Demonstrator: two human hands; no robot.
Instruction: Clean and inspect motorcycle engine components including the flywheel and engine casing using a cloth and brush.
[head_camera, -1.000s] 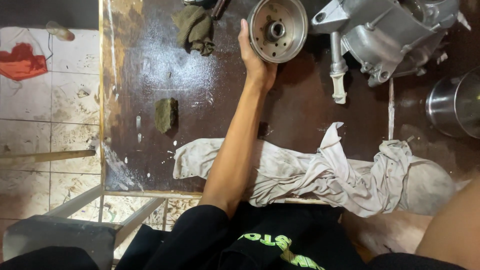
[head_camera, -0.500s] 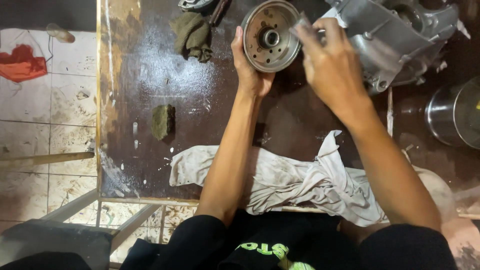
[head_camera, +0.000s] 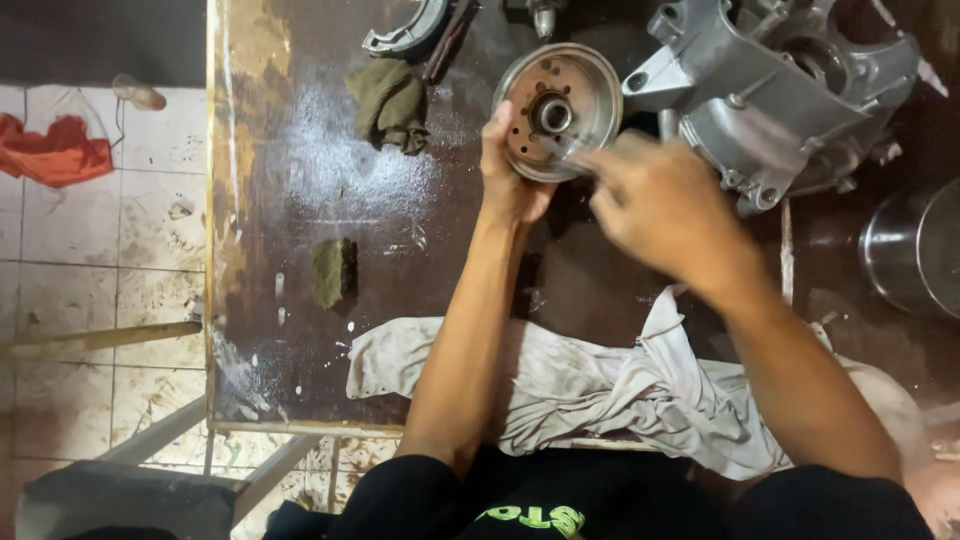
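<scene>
right hand (head_camera: 655, 205) drawn back from drum (head_camera: 557, 110), grip unclear; left hand (head_camera: 510, 175) grips drum

Bare forearms — black shirt (head_camera: 560, 500) with yellow-green lettering.

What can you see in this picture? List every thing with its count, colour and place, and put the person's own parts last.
round metal drum part: one, grey rim with rusty face, top centre of the table, held on edge
engine casing: one, silver-grey, top right, on the table
olive rag: one, dull green, left of the drum part
curved metal piece: one, grey, top edge above the olive rag
small green pad: one, left part of the table
white cloth: one, stained, along the near table edge
steel pot: one, silver, right edge
table: one, dark brown, wet-looking
red cloth: one, on the tiled floor at left
left hand: grip on the drum part's left rim
right hand: blurred, fingertips at the drum part's lower right rim
</scene>
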